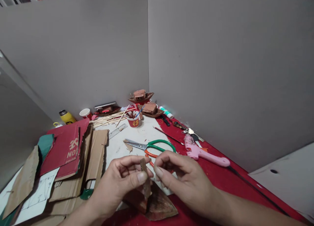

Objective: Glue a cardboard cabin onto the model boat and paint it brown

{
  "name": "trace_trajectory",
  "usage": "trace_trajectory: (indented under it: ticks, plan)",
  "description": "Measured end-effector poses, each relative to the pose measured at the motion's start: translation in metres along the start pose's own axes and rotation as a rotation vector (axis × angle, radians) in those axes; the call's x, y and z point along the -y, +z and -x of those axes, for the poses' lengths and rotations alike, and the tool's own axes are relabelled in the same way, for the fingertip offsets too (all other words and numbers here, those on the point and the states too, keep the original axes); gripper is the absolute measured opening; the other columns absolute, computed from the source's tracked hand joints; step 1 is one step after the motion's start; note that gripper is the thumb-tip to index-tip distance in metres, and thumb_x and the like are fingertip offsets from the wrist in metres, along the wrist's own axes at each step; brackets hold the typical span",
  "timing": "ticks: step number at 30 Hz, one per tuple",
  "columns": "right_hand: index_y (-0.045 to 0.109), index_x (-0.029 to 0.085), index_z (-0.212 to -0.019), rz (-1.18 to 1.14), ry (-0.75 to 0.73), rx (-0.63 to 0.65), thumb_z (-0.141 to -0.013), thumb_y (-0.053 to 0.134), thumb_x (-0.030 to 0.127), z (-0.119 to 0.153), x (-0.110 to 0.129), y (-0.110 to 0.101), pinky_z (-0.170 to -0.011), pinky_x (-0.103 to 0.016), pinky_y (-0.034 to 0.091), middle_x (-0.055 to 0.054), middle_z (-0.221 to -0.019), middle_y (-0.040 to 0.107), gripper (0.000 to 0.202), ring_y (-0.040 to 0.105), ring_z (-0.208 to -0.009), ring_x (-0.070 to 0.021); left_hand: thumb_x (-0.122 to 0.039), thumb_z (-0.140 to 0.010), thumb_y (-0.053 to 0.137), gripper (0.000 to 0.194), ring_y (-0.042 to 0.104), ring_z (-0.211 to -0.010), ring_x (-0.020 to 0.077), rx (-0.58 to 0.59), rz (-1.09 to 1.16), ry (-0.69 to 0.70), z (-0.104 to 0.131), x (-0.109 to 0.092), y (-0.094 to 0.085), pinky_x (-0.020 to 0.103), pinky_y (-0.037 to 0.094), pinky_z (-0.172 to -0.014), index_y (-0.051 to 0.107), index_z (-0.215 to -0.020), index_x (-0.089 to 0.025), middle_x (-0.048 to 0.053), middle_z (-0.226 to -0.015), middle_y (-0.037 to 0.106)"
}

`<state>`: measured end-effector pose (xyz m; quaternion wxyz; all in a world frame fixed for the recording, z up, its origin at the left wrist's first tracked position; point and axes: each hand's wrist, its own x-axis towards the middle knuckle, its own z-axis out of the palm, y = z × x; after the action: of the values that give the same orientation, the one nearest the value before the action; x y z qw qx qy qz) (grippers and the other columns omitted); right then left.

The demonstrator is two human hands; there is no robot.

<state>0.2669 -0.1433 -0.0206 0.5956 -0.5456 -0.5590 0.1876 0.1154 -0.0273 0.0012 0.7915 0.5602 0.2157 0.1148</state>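
My left hand [124, 175] pinches a narrow strip of brown cardboard [147, 189] upright between thumb and fingers. Close beside it, my right hand [183, 175] has its thumb and index finger brought together; whatever may be between them is too small to make out. Below both hands lies a brown model boat [163, 204] with a pointed end, partly hidden by my left hand and the strip. Just beyond my fingers rest scissors [139, 145] with one green and one orange handle, the blades spread a little. A small cardboard scrap lies by their tips.
Stacked cardboard sheets [96, 151] fill the left side. A pink glue gun [211, 156] with a cord lies at right. Farther back are a paper cup [133, 121] holding brown sticks, thin wooden sticks [105, 120], a ruler [117, 131], finished-looking boats [141, 97] and a yellow bottle [67, 117].
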Motion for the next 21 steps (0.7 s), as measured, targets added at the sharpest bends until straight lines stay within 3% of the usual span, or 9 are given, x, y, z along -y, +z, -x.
trace_trajectory:
  ticks: [5,10,21]
  plan:
    - [0.058,0.017,-0.08,0.121,-0.209,0.034,-0.087,0.053,0.013,0.002,0.002,-0.001,-0.054,-0.019,0.045,0.001,-0.065,0.06,0.01,0.055,-0.057,-0.0095,-0.027,-0.077,0.076,0.029,0.062,-0.067,0.0093,-0.058,0.224,-0.003,-0.008,0.001,-0.005,0.02,0.051,-0.063,0.069,-0.102,-0.015,0.004,-0.083,0.068]
    - [0.058,0.016,-0.093,0.221,-0.452,0.066,-0.086,0.058,0.006,0.006,0.0,0.001,-0.059,-0.022,0.044,-0.001,-0.069,0.062,0.012,0.055,-0.061,-0.0111,-0.024,-0.079,0.074,0.023,0.062,-0.061,0.0076,-0.084,0.275,0.007,-0.011,0.002,-0.005,0.019,0.053,-0.058,0.067,-0.098,-0.013,0.003,-0.081,0.068]
    - [0.054,0.017,-0.106,0.328,-0.511,0.083,-0.089,0.054,0.004,0.005,-0.004,0.003,-0.064,-0.027,0.047,-0.005,-0.077,0.066,0.021,0.06,-0.068,-0.0142,-0.023,-0.079,0.074,0.022,0.063,-0.061,0.0076,-0.076,0.323,-0.026,-0.008,0.001,-0.002,0.018,0.053,-0.058,0.069,-0.097,-0.013,0.003,-0.079,0.068]
